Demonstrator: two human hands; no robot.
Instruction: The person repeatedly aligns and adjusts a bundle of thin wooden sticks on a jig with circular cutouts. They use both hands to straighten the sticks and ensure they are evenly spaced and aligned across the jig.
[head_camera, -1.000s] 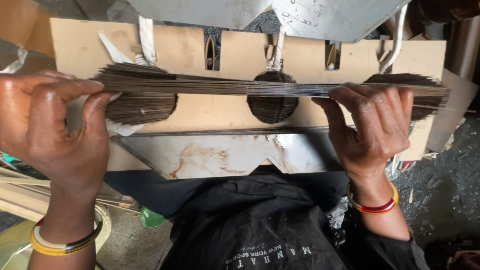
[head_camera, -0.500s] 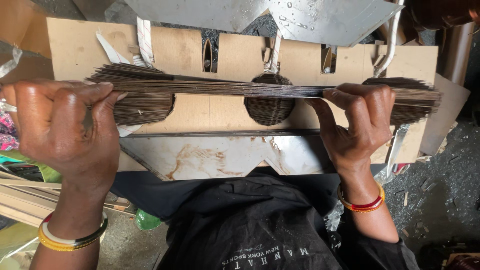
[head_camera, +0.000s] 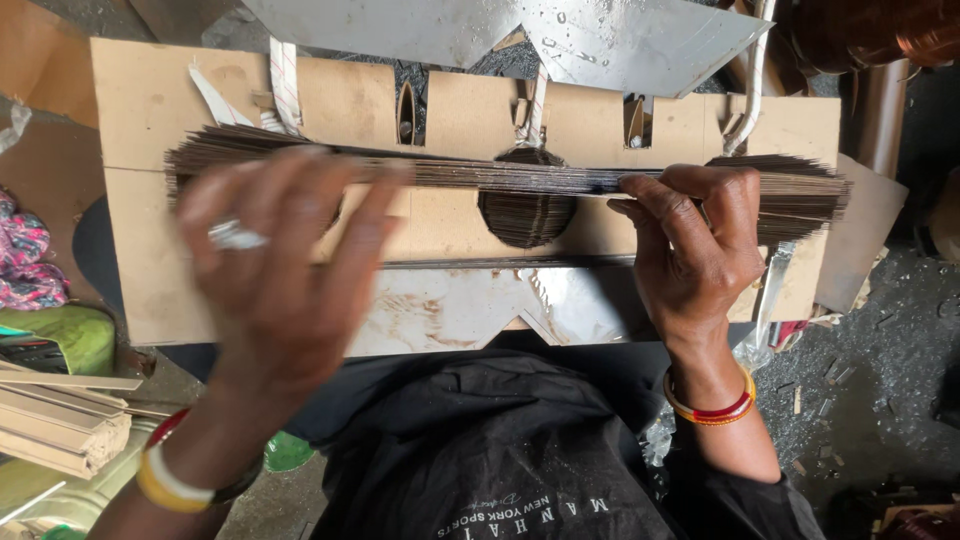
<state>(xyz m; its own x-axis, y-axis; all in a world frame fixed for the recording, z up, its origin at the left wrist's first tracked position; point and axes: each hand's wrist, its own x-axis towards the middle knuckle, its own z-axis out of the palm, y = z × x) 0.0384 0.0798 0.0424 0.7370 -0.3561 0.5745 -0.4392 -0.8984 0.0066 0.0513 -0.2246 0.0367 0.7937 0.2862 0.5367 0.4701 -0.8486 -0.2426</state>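
The right hand (head_camera: 695, 255) grips the right part of a long bundle of thin dark sticks (head_camera: 520, 177), fingers curled over its top and thumb underneath. The left hand (head_camera: 285, 265), blurred, hovers spread wide and holding nothing in front of the left part of the bundle; whether it touches the sticks cannot be told. A ring (head_camera: 235, 236) shows on one of its fingers, and banded bangles circle both wrists. The bundle lies crosswise over a flat board (head_camera: 150, 110) of pale brown card, reaching nearly from its left edge to its right edge, above round cut-outs where more dark sticks show. White straps (head_camera: 285, 85) pass through slots near the board's far edge. A shiny metal sheet (head_camera: 440, 310) lines the near edge, another the far one. A black cloth (head_camera: 500, 450) covers the person's lap below.
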